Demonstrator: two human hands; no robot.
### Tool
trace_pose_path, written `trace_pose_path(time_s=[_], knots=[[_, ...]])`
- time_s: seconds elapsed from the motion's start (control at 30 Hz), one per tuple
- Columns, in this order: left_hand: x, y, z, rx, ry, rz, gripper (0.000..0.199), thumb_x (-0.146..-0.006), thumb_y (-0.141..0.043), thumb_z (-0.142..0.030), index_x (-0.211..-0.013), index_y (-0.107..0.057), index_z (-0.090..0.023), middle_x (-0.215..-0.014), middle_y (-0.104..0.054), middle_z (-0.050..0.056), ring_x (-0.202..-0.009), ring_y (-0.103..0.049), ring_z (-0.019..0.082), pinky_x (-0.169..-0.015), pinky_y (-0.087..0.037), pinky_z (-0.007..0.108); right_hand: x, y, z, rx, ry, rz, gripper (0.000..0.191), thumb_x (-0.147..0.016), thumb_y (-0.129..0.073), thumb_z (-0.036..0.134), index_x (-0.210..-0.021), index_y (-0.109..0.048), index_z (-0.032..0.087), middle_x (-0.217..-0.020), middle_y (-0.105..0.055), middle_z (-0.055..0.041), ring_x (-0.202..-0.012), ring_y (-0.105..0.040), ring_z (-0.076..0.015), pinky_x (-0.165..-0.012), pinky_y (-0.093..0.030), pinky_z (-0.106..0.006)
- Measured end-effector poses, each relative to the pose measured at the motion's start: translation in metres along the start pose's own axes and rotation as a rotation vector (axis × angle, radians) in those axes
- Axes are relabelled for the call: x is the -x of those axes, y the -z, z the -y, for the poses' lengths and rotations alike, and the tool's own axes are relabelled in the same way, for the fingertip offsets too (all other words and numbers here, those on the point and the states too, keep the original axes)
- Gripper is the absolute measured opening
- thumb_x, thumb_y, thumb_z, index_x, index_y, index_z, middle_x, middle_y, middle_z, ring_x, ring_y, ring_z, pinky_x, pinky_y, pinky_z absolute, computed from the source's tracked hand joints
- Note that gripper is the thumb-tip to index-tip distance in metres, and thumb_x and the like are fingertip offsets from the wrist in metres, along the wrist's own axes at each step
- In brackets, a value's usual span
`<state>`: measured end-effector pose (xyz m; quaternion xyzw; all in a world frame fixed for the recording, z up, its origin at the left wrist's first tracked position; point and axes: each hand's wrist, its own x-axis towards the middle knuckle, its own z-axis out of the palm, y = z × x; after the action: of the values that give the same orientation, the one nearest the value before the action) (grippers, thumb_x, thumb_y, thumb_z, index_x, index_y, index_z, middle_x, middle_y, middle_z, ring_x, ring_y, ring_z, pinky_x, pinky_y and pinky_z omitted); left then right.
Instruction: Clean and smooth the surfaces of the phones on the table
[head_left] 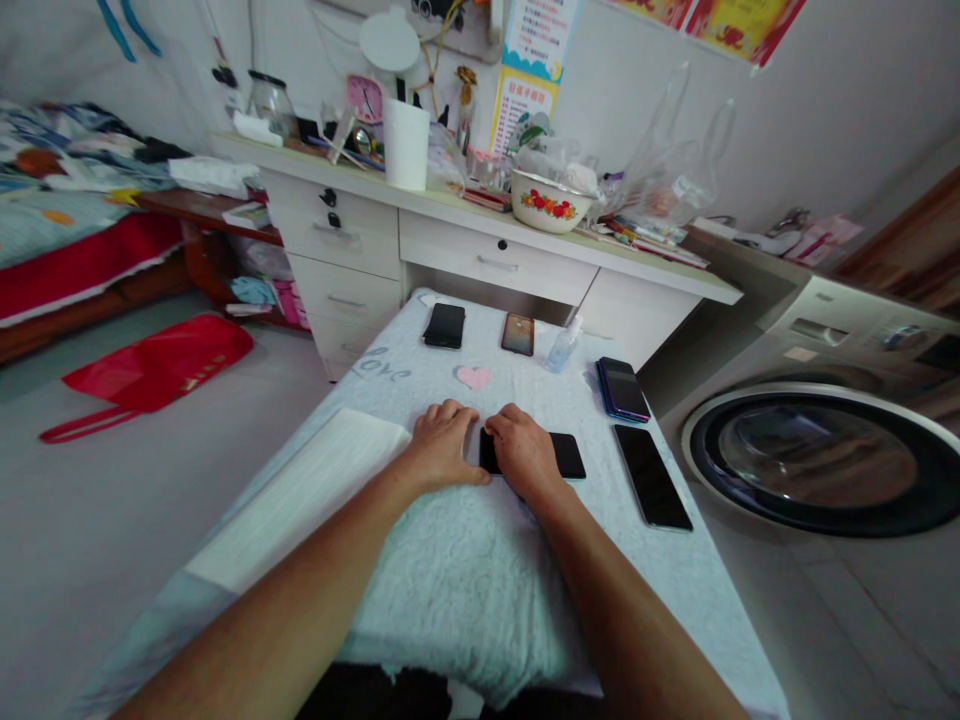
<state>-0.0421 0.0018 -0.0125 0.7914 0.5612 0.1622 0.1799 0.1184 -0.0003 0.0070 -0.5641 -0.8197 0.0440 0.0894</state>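
A black phone (568, 456) lies flat and sideways on the cloth-covered table (420, 590). My left hand (448, 447) rests at its left end, thumb and fingers spread to either side of that end. On top of the phone, my right hand (523, 449) is closed, its fingers bent down toward the left part of the screen; whatever is under the fingertips is hidden. To the right lie another black phone (652, 478) and a stack of phones (622, 390). Toward the back are a dark phone (445, 326), a brown-screened phone (518, 334) and a clear spray bottle (563, 345).
A folded white cloth or paper (307, 495) lies along the table's left side. Behind stands a white desk (465, 245) bearing a floral bowl (550, 203) and a paper roll (406, 145). A washing machine (810, 340) is at the right, a red bag (161, 365) on the floor.
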Motion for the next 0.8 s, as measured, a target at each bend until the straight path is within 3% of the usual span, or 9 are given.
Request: trace_pose_path(time_s=[0.4, 0.8], knots=[[-0.0004, 0.0, -0.0003, -0.017, 0.018, 0.015, 0.081, -0.049, -0.078, -0.054, -0.118, -0.05, -0.023, -0.12, -0.05, 0.009, -0.112, -0.045, 0.032, -0.093, -0.04, 0.043, -0.0022, -0.008, -0.0005, -0.016, 0.1, -0.026, 0.024, -0.094, -0.045, 0.018, -0.103, -0.067, 0.022, -0.101, -0.059, -0.0038, -0.094, -0.055, -0.0152, -0.079, -0.04, -0.023], [0.0003, 0.0015, -0.001, 0.003, 0.024, 0.032, 0.079, -0.051, -0.076, -0.054, -0.119, -0.049, -0.025, -0.122, -0.049, 0.008, -0.114, -0.045, 0.031, -0.095, -0.039, 0.041, 0.0072, 0.0, -0.001, -0.112, 0.163, -0.004, 0.025, -0.09, -0.047, 0.013, -0.097, -0.07, 0.022, -0.1, -0.061, -0.0039, -0.086, -0.056, -0.015, -0.073, -0.04, -0.023]])
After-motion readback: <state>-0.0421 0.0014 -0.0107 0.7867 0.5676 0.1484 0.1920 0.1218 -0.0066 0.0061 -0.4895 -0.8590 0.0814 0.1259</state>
